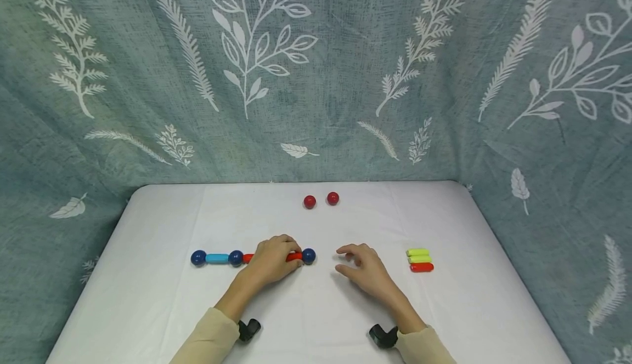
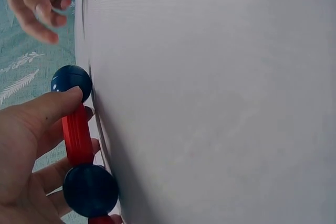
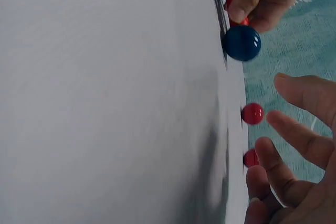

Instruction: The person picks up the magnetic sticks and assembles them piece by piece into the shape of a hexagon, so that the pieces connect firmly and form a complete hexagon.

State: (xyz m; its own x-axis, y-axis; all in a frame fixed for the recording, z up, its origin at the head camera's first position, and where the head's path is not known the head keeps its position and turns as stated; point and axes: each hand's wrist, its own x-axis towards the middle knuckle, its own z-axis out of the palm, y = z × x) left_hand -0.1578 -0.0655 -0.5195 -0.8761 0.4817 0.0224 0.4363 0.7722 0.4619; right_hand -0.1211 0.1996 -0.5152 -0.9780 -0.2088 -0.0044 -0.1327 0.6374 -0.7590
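Chain of balls and rods lies at the centre-left of the head view, on the white table. Long axis runs left to right across the frame, near level, parallel to the table's far edge. Left end: dark blue ball. Then light blue rod, second blue ball, a red rod partly under the hand. Right end: another red rod, capped by an end ball pointing to the right of the frame.

Left hand grasps the chain's right part, back of hand covering the middle. Left wrist view: thumb over the join of end ball and red rod, fingers behind; a further blue ball between the two red rods. There the axis runs steeply, from upper left down, lower end leaning slightly right.

Right hand: nothing in its grasp, fingers loosely bent, thumb apart. Near the end ball, off to its right, not touching.

Loose pieces: two red balls side by side, apart, upper middle of the table; two yellow-green rods and a loose red rod stacked in a row at right, each lying left to right.
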